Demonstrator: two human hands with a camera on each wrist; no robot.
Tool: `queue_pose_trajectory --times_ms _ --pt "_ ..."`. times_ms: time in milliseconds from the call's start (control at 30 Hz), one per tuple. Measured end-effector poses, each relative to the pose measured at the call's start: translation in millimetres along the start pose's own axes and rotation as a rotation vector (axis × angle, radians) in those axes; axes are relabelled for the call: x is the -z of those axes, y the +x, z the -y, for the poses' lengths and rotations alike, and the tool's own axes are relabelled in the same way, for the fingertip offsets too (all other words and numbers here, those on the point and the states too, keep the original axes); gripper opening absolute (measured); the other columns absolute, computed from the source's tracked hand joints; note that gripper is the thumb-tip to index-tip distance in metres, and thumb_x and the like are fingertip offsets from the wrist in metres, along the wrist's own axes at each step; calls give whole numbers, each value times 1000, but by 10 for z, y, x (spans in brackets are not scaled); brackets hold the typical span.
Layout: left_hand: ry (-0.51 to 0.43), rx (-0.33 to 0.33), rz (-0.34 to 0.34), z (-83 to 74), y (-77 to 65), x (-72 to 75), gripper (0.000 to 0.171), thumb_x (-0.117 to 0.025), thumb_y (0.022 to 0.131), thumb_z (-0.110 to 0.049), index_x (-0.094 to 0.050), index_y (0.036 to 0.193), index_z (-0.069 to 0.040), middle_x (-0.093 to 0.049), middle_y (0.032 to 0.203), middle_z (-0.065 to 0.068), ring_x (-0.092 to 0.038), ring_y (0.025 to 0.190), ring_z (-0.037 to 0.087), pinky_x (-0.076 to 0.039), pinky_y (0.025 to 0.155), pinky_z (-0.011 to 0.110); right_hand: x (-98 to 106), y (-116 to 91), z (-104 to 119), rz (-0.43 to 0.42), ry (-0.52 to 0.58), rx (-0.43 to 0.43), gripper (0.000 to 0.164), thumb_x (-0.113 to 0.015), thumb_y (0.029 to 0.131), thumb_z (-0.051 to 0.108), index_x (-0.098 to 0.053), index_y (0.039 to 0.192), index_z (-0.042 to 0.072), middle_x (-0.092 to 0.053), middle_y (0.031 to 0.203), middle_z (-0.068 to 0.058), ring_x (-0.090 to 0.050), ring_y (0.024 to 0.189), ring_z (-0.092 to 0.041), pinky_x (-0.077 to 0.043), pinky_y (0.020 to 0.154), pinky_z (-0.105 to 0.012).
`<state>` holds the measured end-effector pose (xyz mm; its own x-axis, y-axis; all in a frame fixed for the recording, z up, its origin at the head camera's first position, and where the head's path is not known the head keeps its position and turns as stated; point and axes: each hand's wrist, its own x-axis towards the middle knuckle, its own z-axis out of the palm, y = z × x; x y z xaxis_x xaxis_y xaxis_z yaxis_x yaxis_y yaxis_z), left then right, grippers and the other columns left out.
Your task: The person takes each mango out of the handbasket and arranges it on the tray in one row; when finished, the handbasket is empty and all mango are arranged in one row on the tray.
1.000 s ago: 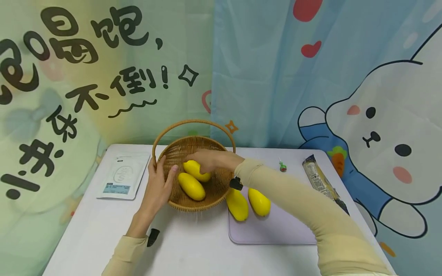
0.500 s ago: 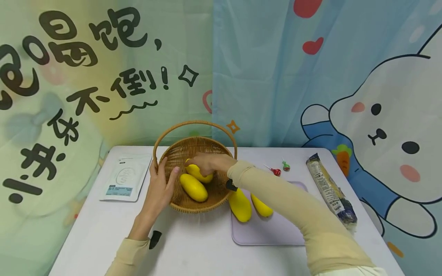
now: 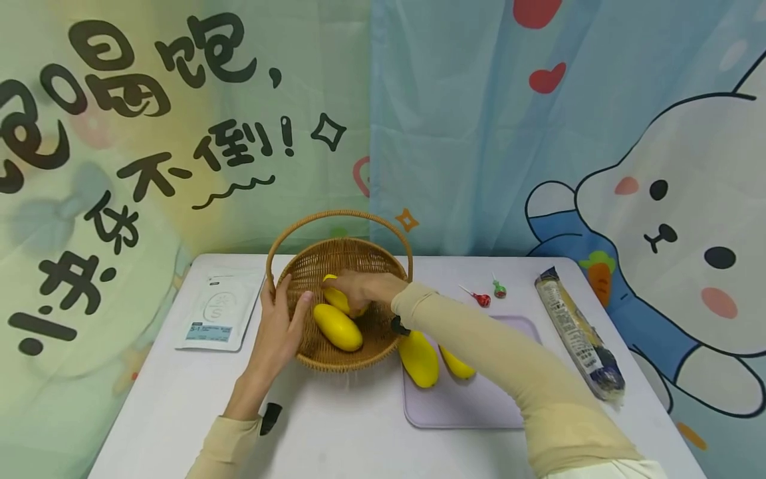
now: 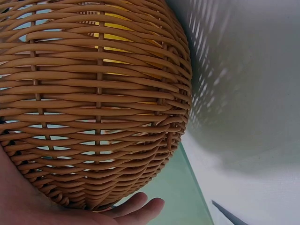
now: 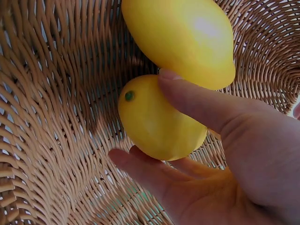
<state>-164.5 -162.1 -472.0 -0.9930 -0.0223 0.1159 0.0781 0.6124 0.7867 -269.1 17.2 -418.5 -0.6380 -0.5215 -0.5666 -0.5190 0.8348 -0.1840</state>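
Note:
A round wicker basket (image 3: 353, 359) with an arched handle leans towards me on the white table. My left hand (image 3: 278, 326) grips its left side, thumb over the rim; in the left wrist view the fingers (image 4: 138, 208) lie along the outside of the weave. My right hand (image 3: 365, 287) is inside the basket and holds a yellow mango (image 5: 157, 119) between thumb and fingers, its green stem spot showing. A second mango (image 3: 338, 327) lies just in front of it in the basket. Two more mangoes, one (image 3: 419, 359) left of the other (image 3: 457, 364), lie outside, the latter partly behind my right sleeve.
A lilac cutting board (image 3: 461, 412) lies under the outer mangoes. Behind it are a red lollipop (image 3: 481, 299) and a green lollipop (image 3: 499, 289). A long snack packet (image 3: 577, 332) lies at the right; a white pouch (image 3: 220, 309) at the left. A printed curtain hangs behind.
My right hand keeps hold of the mango and has sunk slightly with it. The right forearm has shifted left and down, uncovering the red lollipop. My left hand stays on the basket.

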Motion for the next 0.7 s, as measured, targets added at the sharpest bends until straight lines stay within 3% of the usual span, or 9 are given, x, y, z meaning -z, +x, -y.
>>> queue_pose_trajectory --times_ms 233,433,700 --pt "-5 -22 -3 -32 -16 -29 77 -38 105 -60 -21 162 -13 7 169 17 -33 145 52 -36 112 66 14 -99 -30 -8 8 -10 91 -78 91 12 -25 162 33 -20 168 -10 -34 149 -26 -48 103 -40" --pt "-5 -6 2 -40 -21 -22 78 -37 104 -62 -19 163 -15 9 169 17 -32 145 52 -36 112 66 137 -268 -38 -29 13 17 89 -77 92 17 -24 162 30 -21 168 -11 -42 144 -26 -49 107 -43" --pt "-9 -13 3 -11 -22 -13 78 -37 105 -61 -17 164 -13 10 169 18 -32 144 54 -35 111 67 323 -602 -50 -87 61 112 89 -78 92 20 -25 163 25 -28 166 -12 -34 150 -27 -43 113 -43"
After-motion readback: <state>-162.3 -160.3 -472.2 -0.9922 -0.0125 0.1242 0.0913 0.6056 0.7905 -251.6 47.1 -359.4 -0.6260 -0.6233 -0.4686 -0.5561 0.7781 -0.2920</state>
